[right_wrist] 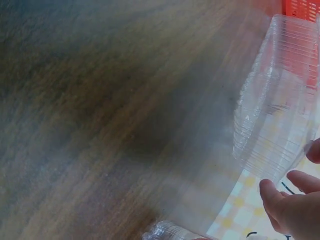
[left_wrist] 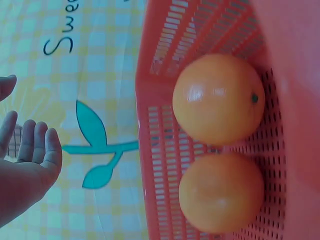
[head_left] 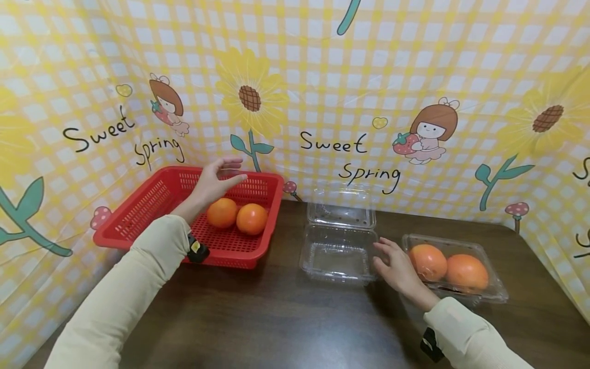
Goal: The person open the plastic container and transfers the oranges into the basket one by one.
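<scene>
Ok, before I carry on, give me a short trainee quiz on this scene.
1. How many oranges lie in the red plastic basket?
2. True or false: the left hand holds nothing.
3. What is inside the open clear plastic clamshell beside the right hand? A) one orange B) two oranges C) nothing

Key: 1. Two. 2. True. 3. C.

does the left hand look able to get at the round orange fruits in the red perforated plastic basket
Likely yes: the left hand holds nothing and is close to the open-topped red perforated plastic basket, where both round orange fruits lie uncovered.
</scene>
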Motion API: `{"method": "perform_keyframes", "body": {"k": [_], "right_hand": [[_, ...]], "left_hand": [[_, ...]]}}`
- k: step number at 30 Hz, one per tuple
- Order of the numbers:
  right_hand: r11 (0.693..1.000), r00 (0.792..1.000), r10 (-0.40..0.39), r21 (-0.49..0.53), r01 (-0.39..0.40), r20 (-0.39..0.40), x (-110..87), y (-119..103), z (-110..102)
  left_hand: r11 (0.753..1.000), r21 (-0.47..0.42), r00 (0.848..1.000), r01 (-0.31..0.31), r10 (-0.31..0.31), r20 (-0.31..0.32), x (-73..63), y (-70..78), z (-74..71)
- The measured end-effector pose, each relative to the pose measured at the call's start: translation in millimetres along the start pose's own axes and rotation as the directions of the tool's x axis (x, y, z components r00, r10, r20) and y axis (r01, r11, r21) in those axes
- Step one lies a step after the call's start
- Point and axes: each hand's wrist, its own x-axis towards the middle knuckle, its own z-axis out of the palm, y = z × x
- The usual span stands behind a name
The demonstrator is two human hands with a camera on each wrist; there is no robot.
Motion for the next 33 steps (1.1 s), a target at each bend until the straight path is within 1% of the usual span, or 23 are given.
{"method": "perform_keyframes", "body": {"k": [4,6,10,15,18,21,26,29,31,33], "right_hand": [[1.000,1.000,0.014,0.022,-0.014,-0.008,1.0,-1.1,-2.1],[1.000,1.000,0.018,0.025,-0.018,-0.010,1.1,-2.0,-3.6],[0.999,1.000,0.019,0.038,-0.019,-0.005,0.3,-4.5,-6.5],[0.999,1.000,-0.017,0.028,0.018,-0.004,-1.2,-8.2,-10.8],[0.999,0.999,-0.045,0.024,0.045,-0.019,-2.1,-10.5,-14.5],[0.997,0.998,-0.058,0.042,0.059,-0.027,-3.2,-12.2,-18.6],[0.994,0.997,-0.067,0.082,0.069,-0.027,-4.5,-17.2,-30.5],[0.995,0.996,-0.079,0.064,0.081,-0.039,-5.2,-20.2,-40.1],[0.997,0.997,-0.069,0.043,0.071,-0.037,-6.1,-20.9,-47.1],[0.997,0.998,-0.056,0.043,0.058,-0.038,-7.4,-20.4,-53.4]], "left_hand": [[1.000,-0.023,1.000,-0.010,0.010,-0.002,-2.6,0.9,7.4],[0.999,-0.041,1.000,-0.003,0.003,-0.003,-4.2,2.1,11.7],[0.997,-0.071,1.000,0.018,-0.017,0.015,-7.8,4.4,20.2],[0.995,-0.089,0.999,0.037,-0.034,0.039,-14.6,7.0,30.7],[0.993,-0.116,0.999,0.029,-0.024,0.043,-18.9,10.7,38.6],[0.992,-0.130,0.999,0.004,0.003,0.052,-24.2,15.6,47.6],[0.989,-0.144,0.995,-0.036,0.049,0.091,-33.4,25.6,61.5],[0.986,-0.155,0.991,-0.063,0.080,0.104,-37.8,31.3,68.4],[0.980,-0.172,0.987,-0.098,0.118,0.110,-40.1,34.5,73.5],[0.976,-0.174,0.982,-0.129,0.150,0.115,-42.7,37.6,78.6]]}}
